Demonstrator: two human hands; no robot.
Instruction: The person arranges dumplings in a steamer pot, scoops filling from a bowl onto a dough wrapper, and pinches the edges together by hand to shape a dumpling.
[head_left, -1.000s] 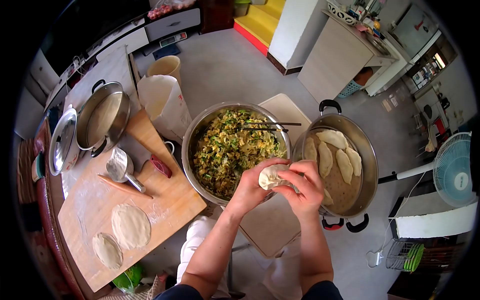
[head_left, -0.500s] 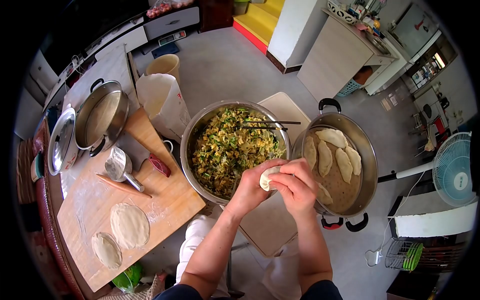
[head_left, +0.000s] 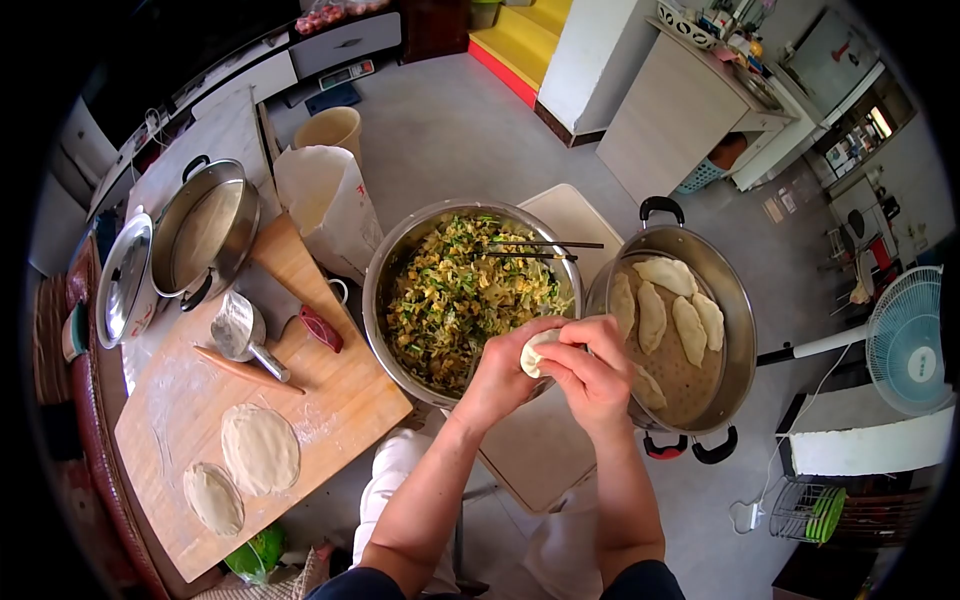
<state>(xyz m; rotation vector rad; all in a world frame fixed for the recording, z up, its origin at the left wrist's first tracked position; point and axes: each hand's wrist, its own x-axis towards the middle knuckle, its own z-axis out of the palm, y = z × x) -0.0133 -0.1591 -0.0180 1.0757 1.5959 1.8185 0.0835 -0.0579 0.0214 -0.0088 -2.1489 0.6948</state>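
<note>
A pale dumpling point(head_left: 535, 354) is held between both hands at the near right rim of the filling bowl. My left hand point(head_left: 497, 375) is wrapped round it from the left, and my right hand point(head_left: 593, 375) pinches its edge. Much of the dumpling is hidden by fingers. The steel bowl point(head_left: 378, 345) holds chopped green and yellow filling point(head_left: 460, 290), with dark chopsticks point(head_left: 540, 245) across its right rim. To the right, a two-handled steel pan point(head_left: 740, 370) contains several long dumplings point(head_left: 688, 332).
On the left, a wooden board point(head_left: 340, 400) bears two dough pieces point(head_left: 260, 449), a metal scoop point(head_left: 238, 328), a rolling pin point(head_left: 248, 370) and a red object point(head_left: 320, 330). Behind it stand another pan point(head_left: 245, 225) and a lid point(head_left: 124, 280). A fan point(head_left: 905, 340) is far right.
My right hand has shifted slightly left and its fingers have closed in on the dumpling's edge. Less of the dumpling shows now. The bowl, board and pan have stayed put.
</note>
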